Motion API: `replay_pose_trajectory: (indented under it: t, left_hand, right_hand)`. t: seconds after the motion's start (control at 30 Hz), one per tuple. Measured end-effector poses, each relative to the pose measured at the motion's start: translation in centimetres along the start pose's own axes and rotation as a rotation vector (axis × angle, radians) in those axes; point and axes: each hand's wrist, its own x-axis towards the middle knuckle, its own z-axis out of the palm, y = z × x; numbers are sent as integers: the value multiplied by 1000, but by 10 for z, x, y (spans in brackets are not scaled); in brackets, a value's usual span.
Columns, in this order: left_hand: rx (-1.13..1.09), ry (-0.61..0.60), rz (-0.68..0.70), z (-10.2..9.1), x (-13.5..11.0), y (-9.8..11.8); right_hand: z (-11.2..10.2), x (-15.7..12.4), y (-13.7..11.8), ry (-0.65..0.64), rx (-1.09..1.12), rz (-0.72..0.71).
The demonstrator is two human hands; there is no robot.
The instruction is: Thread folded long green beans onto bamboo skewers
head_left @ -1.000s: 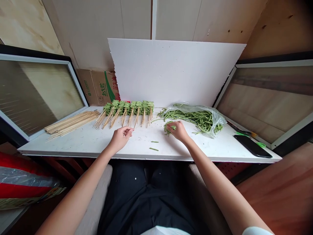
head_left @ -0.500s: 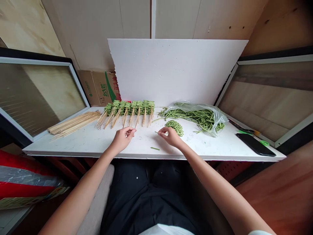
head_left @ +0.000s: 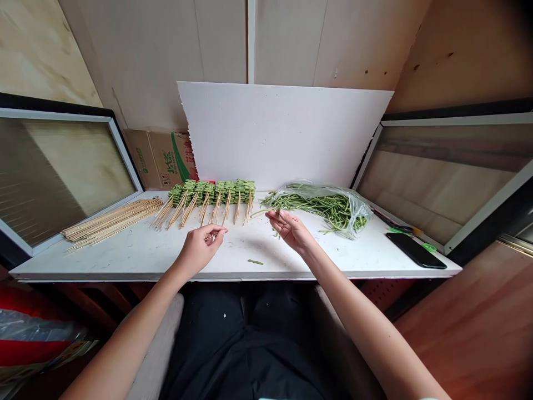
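My left hand [head_left: 200, 247] is closed in a pinch above the front of the white table, on a thin pale stick that looks like a bamboo skewer [head_left: 209, 238]. To its right, my right hand [head_left: 290, 229] is turned partly palm up. Its thumb and fingertips are pinched on a small dark bit, seemingly a piece of green bean [head_left: 278, 212]. The heap of cut beans is mostly hidden behind this hand. A single cut bean piece [head_left: 255, 261] lies on the table between the hands. Beyond my left hand, bean-loaded skewers [head_left: 225, 191] lie in a row, sticks toward me.
Bare bamboo skewers [head_left: 110, 222] lie in a bundle at left. A clear plastic bag [head_left: 358, 214] of long green beans [head_left: 328, 208] sits at back right. Near the right edge is a black phone [head_left: 415, 250]. A cardboard box [head_left: 156, 158] and a white board [head_left: 283, 133] stand behind.
My right hand has lifted and turned its palm upward, its fingertips now farther back. My left hand keeps its pinch. The view has shifted slightly.
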Motion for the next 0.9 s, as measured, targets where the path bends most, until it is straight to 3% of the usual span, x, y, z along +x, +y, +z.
replay_pose_trajectory:
  t: [0.47,0.9]
  left_hand:
    - [4,-19,-1,-1,-2,9]
    - [23,-23,-2,-1,-1,7]
  right_hand:
    - [-1,0,-1,-41,173,35]
    - [-1,-2,-2,-21,112,18]
